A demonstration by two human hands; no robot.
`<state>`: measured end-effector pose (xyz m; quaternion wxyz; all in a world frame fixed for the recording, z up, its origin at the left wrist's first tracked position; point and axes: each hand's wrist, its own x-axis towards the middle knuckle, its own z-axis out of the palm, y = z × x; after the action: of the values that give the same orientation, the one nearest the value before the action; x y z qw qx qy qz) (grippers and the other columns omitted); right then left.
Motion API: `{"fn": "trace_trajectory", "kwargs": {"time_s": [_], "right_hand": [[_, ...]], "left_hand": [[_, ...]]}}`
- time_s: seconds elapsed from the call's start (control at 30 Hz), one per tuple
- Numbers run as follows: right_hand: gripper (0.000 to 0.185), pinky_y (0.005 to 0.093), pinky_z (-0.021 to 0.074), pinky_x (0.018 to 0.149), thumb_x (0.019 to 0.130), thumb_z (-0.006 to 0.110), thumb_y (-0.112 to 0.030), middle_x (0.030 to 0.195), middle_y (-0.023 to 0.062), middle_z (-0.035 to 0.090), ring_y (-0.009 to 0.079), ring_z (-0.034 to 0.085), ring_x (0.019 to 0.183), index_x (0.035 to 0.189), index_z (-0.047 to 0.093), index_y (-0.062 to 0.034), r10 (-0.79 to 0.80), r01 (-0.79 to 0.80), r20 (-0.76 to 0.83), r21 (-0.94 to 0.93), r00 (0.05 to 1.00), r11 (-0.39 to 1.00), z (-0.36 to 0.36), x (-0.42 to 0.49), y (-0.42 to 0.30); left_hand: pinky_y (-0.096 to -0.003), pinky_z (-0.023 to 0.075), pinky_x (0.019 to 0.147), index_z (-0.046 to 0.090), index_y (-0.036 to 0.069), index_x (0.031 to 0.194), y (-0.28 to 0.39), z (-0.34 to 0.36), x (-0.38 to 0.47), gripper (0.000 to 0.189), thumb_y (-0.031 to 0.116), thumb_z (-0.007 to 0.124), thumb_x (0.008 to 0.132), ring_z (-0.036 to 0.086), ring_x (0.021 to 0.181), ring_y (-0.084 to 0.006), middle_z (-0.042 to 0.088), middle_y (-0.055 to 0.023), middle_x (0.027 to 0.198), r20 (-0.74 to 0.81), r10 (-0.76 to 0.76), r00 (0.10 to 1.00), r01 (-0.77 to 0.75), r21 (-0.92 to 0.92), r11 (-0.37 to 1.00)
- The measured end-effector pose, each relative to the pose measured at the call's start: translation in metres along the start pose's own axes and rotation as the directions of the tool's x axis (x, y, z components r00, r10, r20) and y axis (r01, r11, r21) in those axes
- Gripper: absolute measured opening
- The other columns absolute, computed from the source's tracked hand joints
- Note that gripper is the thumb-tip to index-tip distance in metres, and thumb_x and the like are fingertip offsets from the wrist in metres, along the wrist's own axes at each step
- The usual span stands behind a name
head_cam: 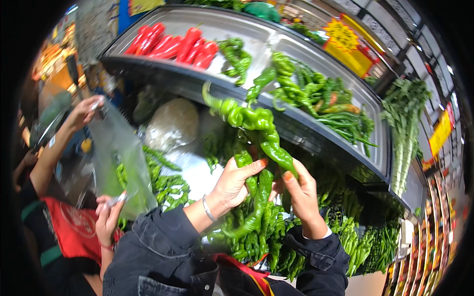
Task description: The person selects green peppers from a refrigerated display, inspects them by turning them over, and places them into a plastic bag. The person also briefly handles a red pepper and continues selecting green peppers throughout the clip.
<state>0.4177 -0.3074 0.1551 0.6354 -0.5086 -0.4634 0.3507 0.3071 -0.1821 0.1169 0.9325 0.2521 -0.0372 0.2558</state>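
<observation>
My left hand (235, 183), with a silver bangle at the wrist, grips long twisted green peppers (262, 192) that hang down from it. Between the thumb and fingers of my right hand (301, 188) is the lower end of another curly green pepper (272, 142), which slants up to the left over the display's edge. Below both hands lie heaped green peppers (274, 225). Above, a metal tray (255, 40) holds red peppers (190, 46) at its left and a few green ones; more green peppers (307, 88) fill the right part.
At the left a co-worker in a red apron (70, 225) holds a clear plastic bag (122, 159) with green contents. A round plastic-wrapped bundle (173, 124) sits beneath the upper shelf's dark edge (314, 129). Leafy stalks (403, 129) stand at the right.
</observation>
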Motion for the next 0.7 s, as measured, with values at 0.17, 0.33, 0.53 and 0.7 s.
{"fn": "trace_trajectory", "kwargs": {"time_s": [0.17,0.33,0.53,0.7], "right_hand": [[0.034,0.0242,0.0501,0.052,0.099,0.044,-0.027,0.078,0.0087,0.06,0.0138,0.059,0.059,0.112,0.053,0.0024,-0.135,0.132,-0.145,-0.031,0.98,0.991,-0.001,-0.001,0.005],[0.033,0.0279,0.0437,0.067,0.091,0.054,-0.017,0.098,0.0094,0.049,0.0154,0.05,0.083,0.121,0.057,-0.0036,-0.391,0.32,0.064,-0.703,0.918,0.635,0.02,-0.007,0.014],[0.048,0.0325,0.0455,0.075,0.073,0.074,-0.005,0.105,0.0133,0.045,0.0242,0.052,0.088,0.118,0.058,-0.0033,-0.238,0.476,0.415,-0.704,0.878,0.528,0.062,-0.02,0.031],[0.031,0.0339,0.046,0.085,0.077,0.065,-0.003,0.107,0.0128,0.062,0.0254,0.06,0.093,0.108,0.062,-0.0023,-0.365,0.254,0.136,-0.92,0.921,0.298,-0.063,0.021,-0.03]], "left_hand": [[-0.0426,0.0475,0.094,0.043,0.005,0.131,0.002,-0.037,-0.029,0.045,0.012,0.059,0.089,0.054,0.112,-0.0244,0.054,-0.013,0.122,0.002,0.001,1.0,0.0,-0.042,0.999],[-0.0425,0.0352,0.107,0.025,0.01,0.144,0.009,-0.041,-0.048,0.074,0.006,0.065,0.082,0.04,0.128,-0.0286,0.032,-0.0166,0.145,0.151,0.049,0.987,-0.032,-0.113,0.993],[-0.0442,0.0339,0.106,0.015,0.015,0.147,0.016,-0.042,-0.073,0.098,0.002,0.072,0.069,0.044,0.125,-0.0312,0.038,-0.017,0.139,0.09,0.092,0.992,-0.088,-0.049,0.995],[-0.0375,0.0472,0.091,0.021,0.01,0.145,0.028,-0.05,-0.084,0.09,0.013,0.075,0.073,0.056,0.109,-0.0268,0.051,-0.0174,0.124,0.051,0.097,0.994,-0.102,0.099,0.99]]}}
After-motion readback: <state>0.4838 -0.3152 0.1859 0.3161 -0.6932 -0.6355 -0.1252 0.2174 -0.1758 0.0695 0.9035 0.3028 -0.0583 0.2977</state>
